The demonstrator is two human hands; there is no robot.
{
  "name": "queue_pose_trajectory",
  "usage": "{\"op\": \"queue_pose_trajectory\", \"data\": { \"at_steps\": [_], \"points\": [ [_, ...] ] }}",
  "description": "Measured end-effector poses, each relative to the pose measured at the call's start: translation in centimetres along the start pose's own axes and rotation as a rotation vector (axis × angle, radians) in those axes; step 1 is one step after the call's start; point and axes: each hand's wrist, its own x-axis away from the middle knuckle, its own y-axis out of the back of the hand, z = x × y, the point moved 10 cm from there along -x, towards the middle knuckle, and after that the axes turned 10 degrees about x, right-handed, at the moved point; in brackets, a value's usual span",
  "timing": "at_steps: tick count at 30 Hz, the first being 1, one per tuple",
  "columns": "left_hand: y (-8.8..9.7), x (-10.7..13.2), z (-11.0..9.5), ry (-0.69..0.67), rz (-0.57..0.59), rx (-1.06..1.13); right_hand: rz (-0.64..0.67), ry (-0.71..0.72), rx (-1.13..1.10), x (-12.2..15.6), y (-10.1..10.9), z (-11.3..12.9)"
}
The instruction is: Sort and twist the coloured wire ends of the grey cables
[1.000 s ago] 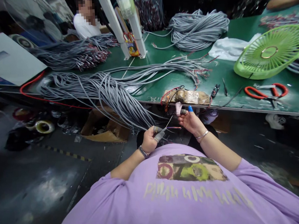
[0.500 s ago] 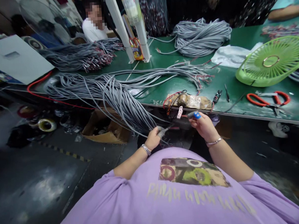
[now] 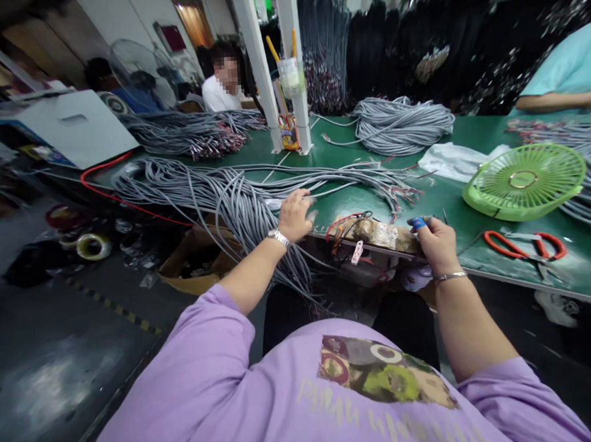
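Gray cables (image 3: 239, 199) partly behind splayed left hand (image 3: 294, 217), right hand (image 3: 438, 244) of unclear grip

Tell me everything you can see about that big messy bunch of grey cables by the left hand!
The grey cables are long and thin, and look plastic-coated. They lie in a loose bundle on the green table, looped at the left. Some stretch right, ending in reddish wire tips; many others spill over the front edge and hang down. The left hand is close; I can't tell whether it touches them.

Left hand (image 3: 295, 217) moved to cable bundle (image 3: 242, 207), right hand (image 3: 437, 244) to bench (image 3: 589, 266).
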Motion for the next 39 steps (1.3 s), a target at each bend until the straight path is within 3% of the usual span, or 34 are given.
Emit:
{"op": "queue_pose_trajectory", "data": {
  "at_steps": [3,5,7,8,9,10,14,15,17,20,24,27,30,31,33,36,39],
  "points": [
    [0.0,-4.9,3.0,0.215,0.082,-0.180,0.003,0.039,0.017,0.4,-0.1,0.3],
    [-2.1,-6.7,4.6,0.346,0.298,-0.165,0.012,0.052,0.014,0.5,-0.2,0.6],
    [-4.6,-7.6,4.6,0.387,0.517,-0.057,0.013,0.044,-0.004,0.5,-0.2,0.7],
    [-5.2,-8.1,4.1,0.379,0.560,0.023,0.011,0.038,-0.010,0.5,-0.1,0.7],
    [-5.1,-9.0,3.6,0.368,0.530,0.120,0.010,0.031,-0.013,0.4,-0.1,0.7],
    [-4.2,-10.1,3.3,0.364,0.427,0.235,0.010,0.024,-0.015,0.4,-0.1,0.7],
    [4.5,-12.5,4.4,0.338,-0.285,0.748,0.019,-0.003,-0.038,0.4,-0.4,0.4],
    [6.6,-12.5,4.4,0.283,-0.399,0.851,0.019,-0.002,-0.043,0.4,-0.4,0.4],
    [9.3,-12.5,3.0,0.167,-0.454,0.988,0.020,0.013,-0.040,0.4,-0.5,0.5],
    [9.6,-12.0,-2.2,0.067,-0.226,1.022,0.012,0.035,-0.007,0.4,-0.5,0.6],
    [6.4,-8.3,-12.7,-0.062,0.149,0.943,0.010,0.027,-0.021,0.5,-0.5,0.4],
    [3.0,-3.1,-20.8,-0.279,0.517,0.868,0.020,0.003,-0.050,0.5,-0.6,0.0],
    [1.3,1.8,-23.8,-0.368,0.669,0.907,0.024,0.024,-0.038,0.4,-0.6,0.2],
    [0.7,3.2,-23.7,-0.353,0.716,0.949,0.026,0.033,-0.031,0.4,-0.6,0.2],
    [-0.7,5.5,-21.7,-0.202,0.729,1.072,0.027,0.043,-0.017,0.5,-0.5,0.3],
    [-3.0,8.7,-15.2,0.235,0.560,1.289,0.022,0.068,0.000,0.6,-0.4,0.6],
    [-4.6,13.3,-10.2,0.514,0.425,1.399,0.017,0.088,0.006,0.7,-0.2,0.7]
  ]
}}
